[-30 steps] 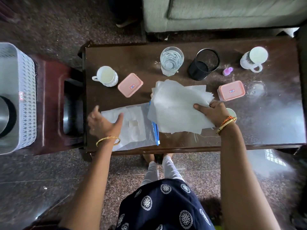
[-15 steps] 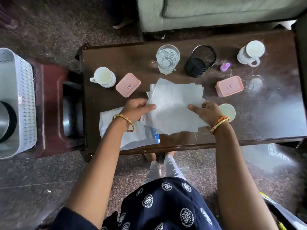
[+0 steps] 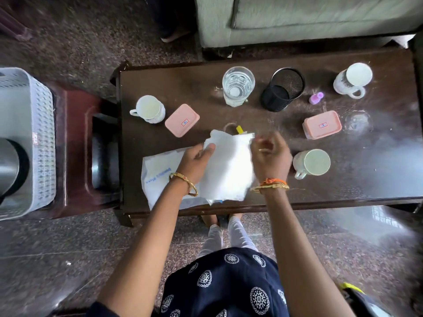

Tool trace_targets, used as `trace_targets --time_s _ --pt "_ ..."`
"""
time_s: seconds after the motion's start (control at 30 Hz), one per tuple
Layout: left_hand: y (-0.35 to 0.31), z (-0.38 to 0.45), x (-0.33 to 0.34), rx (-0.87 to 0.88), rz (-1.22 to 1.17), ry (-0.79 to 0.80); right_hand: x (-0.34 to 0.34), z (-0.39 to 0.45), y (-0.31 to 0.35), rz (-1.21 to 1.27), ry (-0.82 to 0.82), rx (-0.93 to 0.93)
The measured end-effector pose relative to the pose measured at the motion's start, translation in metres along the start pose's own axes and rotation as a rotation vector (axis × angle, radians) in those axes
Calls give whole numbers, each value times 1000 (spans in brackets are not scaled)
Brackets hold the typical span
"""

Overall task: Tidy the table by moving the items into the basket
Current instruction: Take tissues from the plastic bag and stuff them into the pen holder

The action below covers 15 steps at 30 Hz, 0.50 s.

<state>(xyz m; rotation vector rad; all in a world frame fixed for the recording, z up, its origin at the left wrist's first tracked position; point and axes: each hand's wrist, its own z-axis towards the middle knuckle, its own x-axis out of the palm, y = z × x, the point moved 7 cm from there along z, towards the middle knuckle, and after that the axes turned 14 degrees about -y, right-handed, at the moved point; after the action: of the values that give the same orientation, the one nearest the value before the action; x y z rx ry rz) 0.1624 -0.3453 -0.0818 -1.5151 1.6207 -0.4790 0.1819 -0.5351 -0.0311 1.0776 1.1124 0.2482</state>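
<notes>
A stack of white paper sheets (image 3: 229, 170) is held just above the near middle of the dark wooden table (image 3: 377, 168). My left hand (image 3: 196, 159) grips its left edge, thumb on top. My right hand (image 3: 271, 156), blurred, has curled fingers pinching the stack's upper right corner. A clear plastic bag with blue print (image 3: 160, 172) lies flat under my left wrist. The white perforated basket (image 3: 34, 124) stands far left on a red-brown stool (image 3: 77, 145), with a metal vessel (image 3: 9, 165) inside it.
On the table stand three white mugs (image 3: 150, 108) (image 3: 353, 77) (image 3: 317, 162), a water glass (image 3: 238, 84), a black mesh cup (image 3: 283, 88), two pink boxes (image 3: 182, 120) (image 3: 322, 124) and a small purple bottle (image 3: 316, 97). A yellow item (image 3: 239, 129) peeks out behind the papers. A sofa (image 3: 297, 17) lies beyond the table.
My left hand moved from the plastic bag to the paper stack and took hold of it. Both hands have drawn together, and the stack now looks narrower. A mug shows beside my right hand.
</notes>
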Motion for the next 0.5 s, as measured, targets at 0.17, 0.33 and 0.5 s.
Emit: trace_targets --time_s 0.17,0.33,0.5 --pt "4 -5 6 -26 -10 85 54 -24 7 -180 553 -137" --pt "20 1 -4 -154 -41 122 49 -9 7 49 596 -63" --pt "25 7 -10 -281 -206 162 34 0 7 165 594 -27"
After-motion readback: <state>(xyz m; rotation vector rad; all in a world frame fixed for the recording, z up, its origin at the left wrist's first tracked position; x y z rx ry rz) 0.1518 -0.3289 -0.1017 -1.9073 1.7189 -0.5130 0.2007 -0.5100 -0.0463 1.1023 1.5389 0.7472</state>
